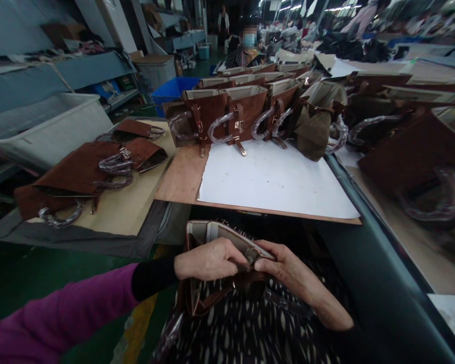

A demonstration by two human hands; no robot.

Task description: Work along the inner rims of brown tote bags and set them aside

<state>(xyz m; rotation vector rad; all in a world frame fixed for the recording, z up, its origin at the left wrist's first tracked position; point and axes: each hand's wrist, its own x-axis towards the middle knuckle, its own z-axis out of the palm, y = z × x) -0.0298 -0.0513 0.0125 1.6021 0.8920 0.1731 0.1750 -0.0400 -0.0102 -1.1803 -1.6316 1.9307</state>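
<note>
A brown handbag (198, 232) with a pale lining rests tilted on my lap, its mouth facing up. My right hand (288, 268) grips the bag's rim at the right corner, thumb inside and fingers outside. Over the opening reaches my left hand (212, 259), its fingers curled and the index finger bent down against the lining beside my right thumb. Whatever those fingertips pinch, if anything, is hidden. Below the hands, a brown strap (216, 301) hangs across the bag. A patterned black and cream apron (242, 333) covers my lap under it.
White paper (273, 177) covers the worktable ahead, with rows of brown handbags (246, 114) behind it, handles wrapped in plastic. More bags (76, 167) lie on a low surface at left. A dark table edge (371, 263) runs along my right. A masked person (246, 50) is behind the rows.
</note>
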